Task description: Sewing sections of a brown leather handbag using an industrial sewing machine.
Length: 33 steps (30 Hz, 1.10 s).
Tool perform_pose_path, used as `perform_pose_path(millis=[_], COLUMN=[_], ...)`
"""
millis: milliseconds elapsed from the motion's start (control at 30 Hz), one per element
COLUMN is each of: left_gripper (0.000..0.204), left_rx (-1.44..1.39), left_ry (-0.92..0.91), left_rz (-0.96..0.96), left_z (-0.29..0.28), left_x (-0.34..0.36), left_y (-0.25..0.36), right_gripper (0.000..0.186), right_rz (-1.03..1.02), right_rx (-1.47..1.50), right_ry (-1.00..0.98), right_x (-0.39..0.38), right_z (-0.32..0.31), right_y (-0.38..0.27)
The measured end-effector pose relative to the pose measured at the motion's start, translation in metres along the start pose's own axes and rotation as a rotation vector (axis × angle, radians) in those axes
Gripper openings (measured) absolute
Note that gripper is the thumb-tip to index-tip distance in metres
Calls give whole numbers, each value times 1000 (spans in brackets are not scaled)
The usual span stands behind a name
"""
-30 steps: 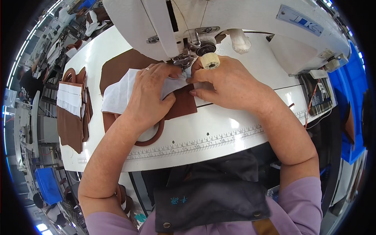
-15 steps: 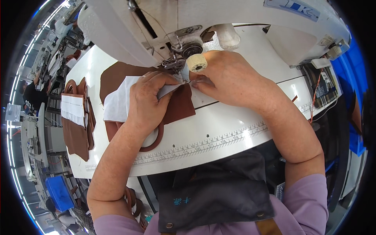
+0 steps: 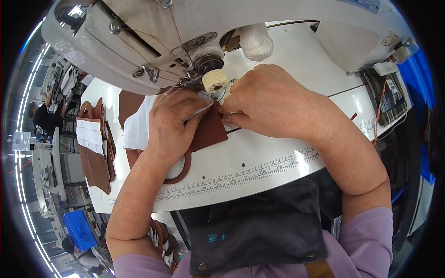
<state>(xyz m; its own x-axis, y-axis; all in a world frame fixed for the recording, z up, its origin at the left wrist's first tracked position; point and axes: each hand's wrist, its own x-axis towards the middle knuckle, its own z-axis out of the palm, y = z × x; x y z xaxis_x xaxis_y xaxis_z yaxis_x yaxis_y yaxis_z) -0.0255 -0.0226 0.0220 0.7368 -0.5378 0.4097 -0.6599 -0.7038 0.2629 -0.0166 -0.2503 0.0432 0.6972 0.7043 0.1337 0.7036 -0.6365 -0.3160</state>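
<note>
Under the head of a white sewing machine [image 3: 194,28], both my hands are at a brown bag piece [image 3: 209,130] with white lining [image 3: 137,127]. My left hand [image 3: 172,116] is closed, pinching a folded edge of the lining between thumb and fingers. Close to the needle area and the cream knob [image 3: 215,81], my right hand [image 3: 269,102] is closed at the brown piece's upper edge. A thin, shiny sliver shows by its thumb; I cannot make out what it is. A brown loop handle [image 3: 187,167] hangs out below my left wrist.
At the left of the white table [image 3: 241,157] lies a stack of brown bag pieces [image 3: 95,155] with handles and white strips. A printed ruler [image 3: 232,181] runs along the near edge. A dark box-like thing [image 3: 384,97] with an orange cord sits at the right.
The view has shifted, so the machine head appears farther left. My right hand has turned and its fingers have bunched beside the brown piece. My left hand keeps its pinch on the lining.
</note>
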Motion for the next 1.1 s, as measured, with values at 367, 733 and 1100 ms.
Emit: perform_pose_path(millis=[367,733,1100], left_gripper=[21,15,15], left_rx=[313,23,85], left_ry=[8,108,63], left_rz=[149,22,54], left_z=[-1,7,-2], left_x=[-3,-4,-7], left_y=[17,10,9], right_gripper=[10,5,6], right_rz=[29,-167,-262], right_rx=[7,-85,-109], right_ry=[238,372,372], right_x=[4,12,12], right_z=[9,33,23], right_y=[4,14,16])
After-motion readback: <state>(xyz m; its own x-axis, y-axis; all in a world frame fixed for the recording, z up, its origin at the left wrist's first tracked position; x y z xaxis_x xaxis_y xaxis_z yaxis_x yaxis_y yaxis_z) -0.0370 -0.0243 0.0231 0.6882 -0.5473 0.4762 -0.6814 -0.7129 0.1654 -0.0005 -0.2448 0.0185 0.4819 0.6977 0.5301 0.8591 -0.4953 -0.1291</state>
